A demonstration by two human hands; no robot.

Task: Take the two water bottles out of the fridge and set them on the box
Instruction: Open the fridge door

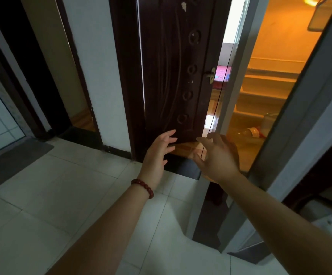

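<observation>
The open fridge (276,86) fills the right side of the view, its door edge (308,108) running diagonally in front of it on the right. Inside, shelves (270,76) are stacked one above another, and on the lowest visible level a bottle (249,132) lies on its side, cap toward the right, with a second container (269,120) just behind it. Left of the fridge stands a panelled room door (177,76), its handle (210,74) at its right edge. Further left is a wall section (101,76), then another doorway (48,66). A floor mat (12,157) lies at the far left on the tiled floor (72,195). Both hands reach forward above the floor: the left hand (159,153) before the room door's bottom edge, the right hand (216,155) before the fridge's lower opening.
</observation>
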